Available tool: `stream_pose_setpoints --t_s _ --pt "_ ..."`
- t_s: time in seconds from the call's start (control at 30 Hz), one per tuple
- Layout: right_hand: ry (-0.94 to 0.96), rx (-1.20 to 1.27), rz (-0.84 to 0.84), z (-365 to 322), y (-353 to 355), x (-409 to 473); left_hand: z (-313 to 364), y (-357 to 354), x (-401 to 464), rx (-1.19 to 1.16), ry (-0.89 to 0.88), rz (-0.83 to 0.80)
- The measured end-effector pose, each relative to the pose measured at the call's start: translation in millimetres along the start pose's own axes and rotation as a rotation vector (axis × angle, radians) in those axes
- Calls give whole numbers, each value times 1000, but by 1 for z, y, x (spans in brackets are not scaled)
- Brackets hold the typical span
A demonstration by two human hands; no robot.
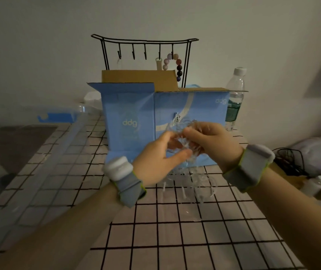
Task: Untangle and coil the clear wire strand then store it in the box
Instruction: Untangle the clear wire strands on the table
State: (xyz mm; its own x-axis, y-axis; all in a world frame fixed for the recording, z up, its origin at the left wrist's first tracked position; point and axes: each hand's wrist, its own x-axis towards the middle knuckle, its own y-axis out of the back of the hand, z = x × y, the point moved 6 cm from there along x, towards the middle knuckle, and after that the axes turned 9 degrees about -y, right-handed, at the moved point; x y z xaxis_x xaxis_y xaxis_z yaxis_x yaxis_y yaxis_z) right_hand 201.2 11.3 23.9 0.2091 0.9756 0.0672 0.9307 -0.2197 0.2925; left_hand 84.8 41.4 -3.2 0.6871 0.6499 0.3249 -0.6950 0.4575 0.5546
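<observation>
**Both hands working the wire before the box**

Just in front of the box (161, 121), the left hand (158, 160) and right hand (210, 141) are pinching the tangled wire (185, 137), fingers curled round it. Loose loops are trailing below onto the worktop (194, 240).

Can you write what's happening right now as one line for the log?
left hand: holds clear wire | right hand: holds it too | wire: bunched, ends dangling over table | blue box: open behind, wire not in

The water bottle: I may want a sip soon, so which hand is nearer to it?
Right. The right hand is just below-left of the water bottle; the left hand lies farther left.
</observation>
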Motion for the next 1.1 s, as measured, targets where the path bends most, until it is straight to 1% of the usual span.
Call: stream_pose_setpoints --t_s 0.13,0.2,0.3,0.37,0.43,0.5,0.53,0.63,0.73,0.8,0.83,0.87,0.9,0.93,0.97,1.0,1.03,1.07,1.1 --pt "-37 16 -19 -1 1 -1 -9 9 1 -70 11 128" --pt "-77 -13 30 1 8 -2 -12 16 -3 -83 0 188" --pt "-119 -90 177 4 25 0 -16 29 -10 56 7 196" --pt "-176 8 212 9 36 1 -29 40 -12 223 74 192" --pt "-239 246 151 15 41 3 -43 52 -14 392 153 186" --pt "-293 449 56 19 39 2 -57 58 -14 535 250 95" --pt "-314 490 23 20 37 1 -62 59 -14 587 293 47" --pt "-345 451 -18 20 33 -5 -77 59 -16 688 388 -24" --pt "-304 350 -38 15 33 -7 -89 63 -17 727 480 -6" --pt "-267 361 -39 13 36 -5 -93 64 -19 757 515 1" --pt "-263 380 -44 14 36 -4 -88 61 -19 802 475 19" --pt "-266 396 -58 15 36 -4 -77 56 -17 820 360 68" --pt "-271 408 -80 15 33 -4 -62 48 -16 785 173 128" --pt "-271 419 -109 14 30 -3 -45 37 -14 698 -20 163" --pt "-265 432 -142 12 25 -3 -31 26 -14 592 -147 144" --pt "-247 452 -176 7 21 -3 -20 12 -13 481 -210 61" --pt "-221 480 -199 0 19 -3 -14 -4 -14 396 -212 -70" --pt "-188 519 -210 -8 17 -3 -18 -21 -15 354 -151 -227" --pt "-153 572 -214 -16 19 -2 -28 -34 -18 378 -73 -368"
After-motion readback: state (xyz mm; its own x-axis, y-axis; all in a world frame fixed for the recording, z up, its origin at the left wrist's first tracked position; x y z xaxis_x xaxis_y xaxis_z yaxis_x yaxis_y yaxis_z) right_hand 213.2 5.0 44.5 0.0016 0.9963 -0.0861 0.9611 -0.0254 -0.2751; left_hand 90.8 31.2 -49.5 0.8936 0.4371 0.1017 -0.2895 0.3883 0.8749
